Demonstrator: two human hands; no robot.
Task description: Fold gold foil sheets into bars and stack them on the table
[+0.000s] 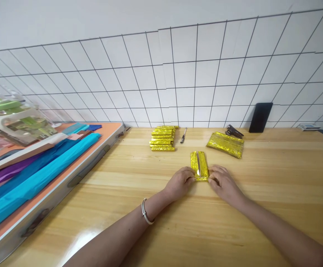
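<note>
A gold foil piece (pixel 203 163) with a slit-like dark strip down its middle lies on the wooden table. Its near edge is folded into a narrow band. My left hand (pixel 180 182) pinches the left end of that band, and my right hand (pixel 225 184) pinches the right end. Behind and to the left is a stack of narrow gold foil strips (pixel 163 139). Flat gold foil pieces (pixel 225 144) lie behind my right hand.
A cutter (pixel 183 135) lies beside the strip stack. A black stapler-like tool (pixel 234 131) touches the flat foil, and a black phone-like slab (pixel 260 117) leans on the tiled wall. Rolled blue paper (pixel 67 159) and a clear jug (pixel 25 126) rest on the orange surface at left.
</note>
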